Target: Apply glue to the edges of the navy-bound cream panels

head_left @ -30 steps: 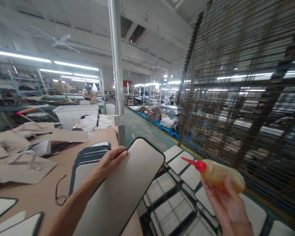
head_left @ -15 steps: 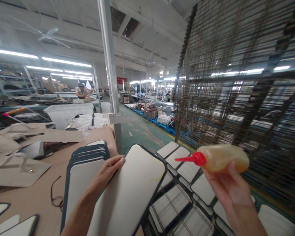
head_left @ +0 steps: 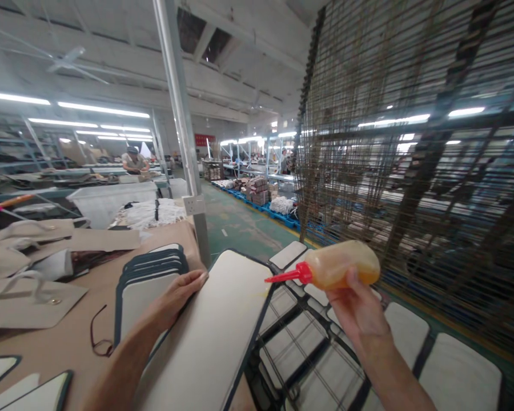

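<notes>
My left hand (head_left: 184,294) pinches the left edge of a long white panel (head_left: 214,325) with rounded corners and a dark edge. In my right hand (head_left: 355,308) is a squeeze bottle (head_left: 346,262) of amber liquid, lying almost level, its red nozzle (head_left: 289,275) pointing left. The nozzle tip is at the panel's upper right edge; whether it touches I cannot tell. A faint yellow streak shows on the panel near the tip. Left of the panel lies a stack of similar dark-edged panels (head_left: 148,294), partly covered by my left forearm.
Eyeglasses (head_left: 100,342) and beige bag pieces (head_left: 25,302) lie on the brown table (head_left: 79,337). At right, wire racks (head_left: 317,365) hold more white panels, with a tall wire rack (head_left: 389,142) raised behind. A metal post (head_left: 182,114) stands ahead. A person (head_left: 133,161) works far left.
My right hand has brought the bottle leftward, so its nozzle is now at the panel's right edge. My left hand still holds the panel. The whole view has shifted slightly.
</notes>
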A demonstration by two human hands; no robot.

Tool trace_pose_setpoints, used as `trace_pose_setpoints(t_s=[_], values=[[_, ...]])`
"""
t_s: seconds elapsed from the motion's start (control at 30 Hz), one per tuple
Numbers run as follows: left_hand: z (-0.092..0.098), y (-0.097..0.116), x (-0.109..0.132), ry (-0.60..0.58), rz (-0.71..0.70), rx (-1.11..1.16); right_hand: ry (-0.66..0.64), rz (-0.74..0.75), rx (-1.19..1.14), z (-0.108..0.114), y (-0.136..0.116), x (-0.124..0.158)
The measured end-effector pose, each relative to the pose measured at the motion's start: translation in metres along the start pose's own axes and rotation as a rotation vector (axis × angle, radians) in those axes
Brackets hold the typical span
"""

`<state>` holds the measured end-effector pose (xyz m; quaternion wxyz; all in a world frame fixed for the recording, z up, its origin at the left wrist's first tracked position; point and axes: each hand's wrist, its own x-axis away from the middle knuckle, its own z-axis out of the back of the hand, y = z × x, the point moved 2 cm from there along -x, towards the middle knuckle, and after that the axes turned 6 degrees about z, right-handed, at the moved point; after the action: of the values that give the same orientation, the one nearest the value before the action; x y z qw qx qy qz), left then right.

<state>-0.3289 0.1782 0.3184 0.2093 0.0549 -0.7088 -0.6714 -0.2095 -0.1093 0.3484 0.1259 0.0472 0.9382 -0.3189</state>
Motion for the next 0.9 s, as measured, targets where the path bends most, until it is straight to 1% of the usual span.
trace_pose_setpoints(t_s=[0.1,0.27,0.43,0.6,0.77,0.9], values=[[0.000,-0.012,0.004,0.073,0.022,0.109,0.018,0.030,0.011,0.005,0.007,0.013],[0.005,-0.026,0.006,0.097,0.056,0.201,0.027,0.104,0.047,0.008,0.015,0.018],[0.010,-0.029,0.007,0.084,0.080,0.240,-0.025,0.138,0.078,0.006,0.024,0.010],[0.014,-0.030,0.006,0.062,0.072,0.280,-0.069,0.158,0.123,0.002,0.032,0.006],[0.019,-0.032,0.005,0.079,0.086,0.290,-0.057,0.131,0.144,-0.002,0.037,0.008],[0.022,-0.032,0.003,0.083,0.098,0.294,-0.087,0.112,0.152,-0.003,0.040,0.009]])
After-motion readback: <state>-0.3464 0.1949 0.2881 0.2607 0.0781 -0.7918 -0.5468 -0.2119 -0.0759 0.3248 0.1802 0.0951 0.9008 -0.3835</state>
